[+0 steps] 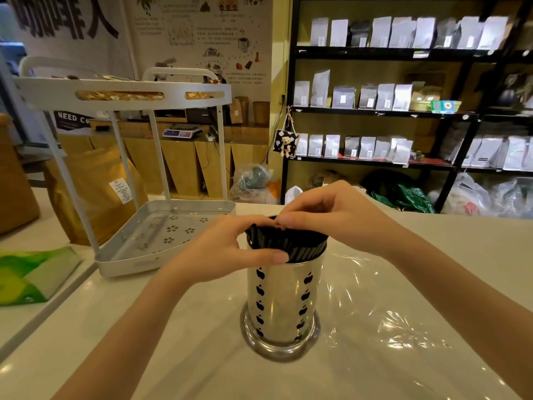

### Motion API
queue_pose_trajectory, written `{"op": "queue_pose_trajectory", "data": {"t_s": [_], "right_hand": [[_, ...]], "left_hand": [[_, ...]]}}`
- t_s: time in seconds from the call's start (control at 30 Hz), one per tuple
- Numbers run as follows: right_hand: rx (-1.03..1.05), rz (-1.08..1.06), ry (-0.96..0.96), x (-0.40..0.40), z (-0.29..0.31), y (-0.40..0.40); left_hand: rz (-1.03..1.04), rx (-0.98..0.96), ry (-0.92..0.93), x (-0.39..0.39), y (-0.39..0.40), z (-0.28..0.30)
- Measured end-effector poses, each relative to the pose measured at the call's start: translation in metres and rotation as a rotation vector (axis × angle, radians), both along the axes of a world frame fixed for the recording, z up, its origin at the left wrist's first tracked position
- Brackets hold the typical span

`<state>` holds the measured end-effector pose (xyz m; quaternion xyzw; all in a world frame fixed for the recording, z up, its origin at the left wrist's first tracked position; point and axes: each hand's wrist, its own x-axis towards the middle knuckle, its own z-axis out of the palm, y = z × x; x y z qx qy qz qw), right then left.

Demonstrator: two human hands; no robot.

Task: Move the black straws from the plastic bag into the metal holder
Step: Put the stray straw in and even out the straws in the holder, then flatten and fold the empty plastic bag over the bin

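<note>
Head view: fingers [281, 219] of both hands meet over the top of the metal holder [284, 301]. Left hand [227, 249] curled around the near-left rim, thumb pressed on the black straws [291, 241]. Right hand [328, 210] pinching the straw tops from the far side. Straws stand packed in the holder, tips above the rim. Holder upright on the pale surface [173, 342], cutouts down its side. Clear plastic bag [383, 307] lies flat, crumpled, under and right of the holder. White two-tier rack [138, 197] stands left, near.
</note>
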<state>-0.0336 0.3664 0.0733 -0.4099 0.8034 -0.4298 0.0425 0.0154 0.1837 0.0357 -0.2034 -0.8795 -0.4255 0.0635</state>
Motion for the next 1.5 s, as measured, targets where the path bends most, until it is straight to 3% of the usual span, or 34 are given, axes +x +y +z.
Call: {"op": "queue_pose_trajectory", "data": {"t_s": [0.27, 0.47, 0.53, 0.6, 0.67, 0.73, 0.83, 1.0, 1.1, 1.2, 1.3, 1.5], "right_hand": [[0.186, -0.087, -0.125, 0.005, -0.004, 0.000], [0.136, -0.024, -0.083, 0.005, -0.002, 0.006], [0.070, -0.038, -0.067, 0.003, -0.001, 0.009], [-0.023, -0.061, -0.071, 0.002, 0.000, 0.014], [-0.114, -0.100, -0.054, 0.003, 0.000, 0.022], [-0.187, -0.151, -0.035, 0.006, -0.002, 0.034], [-0.303, -0.245, -0.054, 0.013, -0.007, 0.054], [-0.362, -0.476, -0.067, 0.021, -0.029, 0.093], [-0.384, -0.607, -0.103, 0.026, -0.051, 0.120], [-0.329, -0.751, -0.164, 0.026, -0.080, 0.148], [-0.181, -0.896, -0.171, 0.022, -0.110, 0.172], [0.480, -1.102, -0.136, 0.020, -0.159, 0.203]], "left_hand": [[0.027, 0.007, 0.040, 0.002, 0.009, -0.002], [0.058, -0.050, 0.143, 0.006, 0.006, 0.004], [0.120, -0.069, 0.285, 0.012, 0.012, 0.010], [0.182, -0.058, 0.560, 0.020, 0.026, 0.017], [0.193, 0.017, 0.847, 0.029, 0.046, 0.022], [0.134, 0.115, 0.972, 0.037, 0.069, 0.020], [0.007, 0.183, 0.869, 0.037, 0.096, 0.007], [-0.039, 0.213, 0.333, 0.022, 0.128, -0.034], [-0.032, 0.051, 0.087, 0.012, 0.141, -0.067], [0.019, -0.238, -0.172, 0.003, 0.149, -0.091], [0.036, -0.559, -0.297, -0.001, 0.152, -0.108], [0.146, -0.590, -0.203, -0.010, 0.157, -0.138]]}}
